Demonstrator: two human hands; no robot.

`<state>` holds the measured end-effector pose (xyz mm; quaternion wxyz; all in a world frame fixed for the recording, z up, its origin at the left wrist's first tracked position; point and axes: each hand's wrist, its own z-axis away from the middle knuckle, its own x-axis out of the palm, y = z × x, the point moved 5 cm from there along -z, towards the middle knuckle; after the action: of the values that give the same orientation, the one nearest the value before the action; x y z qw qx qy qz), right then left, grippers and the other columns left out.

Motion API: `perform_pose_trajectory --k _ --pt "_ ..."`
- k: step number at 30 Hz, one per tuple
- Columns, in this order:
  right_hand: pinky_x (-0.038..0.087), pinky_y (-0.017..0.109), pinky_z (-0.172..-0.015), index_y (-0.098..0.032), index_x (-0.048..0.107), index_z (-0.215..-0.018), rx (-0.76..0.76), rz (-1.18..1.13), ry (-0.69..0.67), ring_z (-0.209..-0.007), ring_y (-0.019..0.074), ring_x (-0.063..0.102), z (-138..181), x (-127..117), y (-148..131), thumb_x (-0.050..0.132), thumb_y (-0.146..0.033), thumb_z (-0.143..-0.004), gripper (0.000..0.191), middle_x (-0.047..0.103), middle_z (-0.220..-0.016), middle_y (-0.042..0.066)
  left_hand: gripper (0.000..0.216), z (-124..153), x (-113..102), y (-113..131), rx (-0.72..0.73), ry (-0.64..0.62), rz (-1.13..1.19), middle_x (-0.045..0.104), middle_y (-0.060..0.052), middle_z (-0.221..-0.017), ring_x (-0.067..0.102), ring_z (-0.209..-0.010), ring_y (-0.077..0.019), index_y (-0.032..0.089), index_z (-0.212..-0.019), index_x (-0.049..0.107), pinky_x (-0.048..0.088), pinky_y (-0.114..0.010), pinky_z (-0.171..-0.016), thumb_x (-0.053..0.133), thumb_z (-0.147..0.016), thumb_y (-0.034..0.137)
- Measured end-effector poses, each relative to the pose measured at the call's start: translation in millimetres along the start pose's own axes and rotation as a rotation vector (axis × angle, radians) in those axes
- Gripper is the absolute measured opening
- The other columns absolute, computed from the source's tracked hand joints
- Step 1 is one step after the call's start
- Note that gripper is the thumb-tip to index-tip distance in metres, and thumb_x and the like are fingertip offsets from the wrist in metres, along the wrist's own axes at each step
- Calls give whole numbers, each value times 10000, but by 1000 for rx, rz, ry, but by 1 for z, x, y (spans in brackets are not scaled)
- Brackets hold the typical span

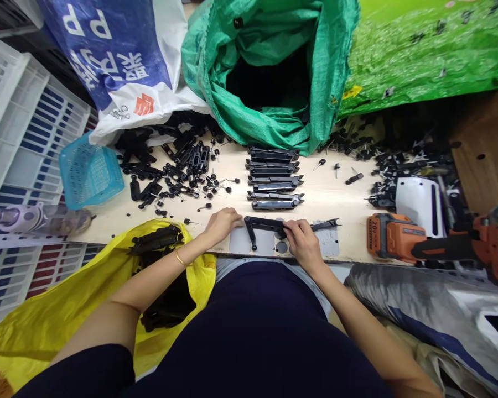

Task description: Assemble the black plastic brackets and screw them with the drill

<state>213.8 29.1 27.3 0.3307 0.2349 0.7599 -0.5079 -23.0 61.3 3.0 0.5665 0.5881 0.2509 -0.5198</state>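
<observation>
A black plastic hinged arm [265,223] is unfolded above a grey plate [238,242] at the bench's front edge. One short section hangs down at its left end, and a forked end points right. My right hand [304,242] is closed around its middle, thumb and fingers pinching it. At the left joint, my left hand [223,225] has its fingers curled together beside the arm; anything between them is hidden. Just beyond my hands lies a row of folded black arms [276,179], stacked side by side.
Loose black knobs and links [195,160] cover the left of the bench [228,160]. An orange cordless drill [398,236] lies at right. A green sack [332,72] stands behind, a yellow sack [78,293] at front left. A blue basket [92,171] is far left.
</observation>
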Motion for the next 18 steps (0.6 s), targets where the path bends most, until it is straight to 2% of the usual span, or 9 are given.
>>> perform_pose_trajectory --k 3,6,10,14,16,18 --pt "523 289 -658 -218 643 -1013 -27 24 -7 -782 179 617 -2 -1 0 450 -248 -922 215 596 -870 73 271 5 -4 0 24 70 173 669 -29 -869 618 -735 -142 195 -1093 649 491 -262 -718 620 -835 273" --pt "504 276 -621 -218 647 -981 -42 54 -35 -744 169 606 -5 -1 4 442 -252 -924 215 589 -851 65 220 3 -2 9 82 45 220 671 -32 -838 622 -733 -137 187 -1056 668 491 -253 -728 590 -852 216" --pt "509 290 -641 -224 649 -968 -21 -40 -34 -697 163 592 -9 2 8 473 -282 -911 193 572 -819 54 182 -8 -6 21 70 -36 -11 655 -51 -812 613 -795 -188 190 -997 690 478 -287 -714 600 -839 203" --pt "526 330 -720 -238 641 -1011 8 -74 -22 -777 190 611 -7 2 3 460 -285 -914 211 586 -849 63 308 -21 -10 54 273 -70 -221 597 -113 -1002 560 -954 -267 168 -984 665 456 -343 -759 734 -728 324" --pt "525 358 -779 -239 611 -1099 11 -102 -19 -841 202 615 -1 -6 2 493 -303 -897 243 606 -942 78 277 -25 -3 67 331 -87 -275 566 -127 -1037 551 -954 -258 151 -984 643 450 -333 -744 704 -763 306" --pt "518 386 -813 -228 584 -1144 86 -108 35 -868 211 611 9 -21 11 551 -345 -862 307 612 -1012 93 160 -24 7 72 337 -111 -297 563 -119 -998 550 -930 -238 143 -926 629 448 -317 -720 631 -827 269"
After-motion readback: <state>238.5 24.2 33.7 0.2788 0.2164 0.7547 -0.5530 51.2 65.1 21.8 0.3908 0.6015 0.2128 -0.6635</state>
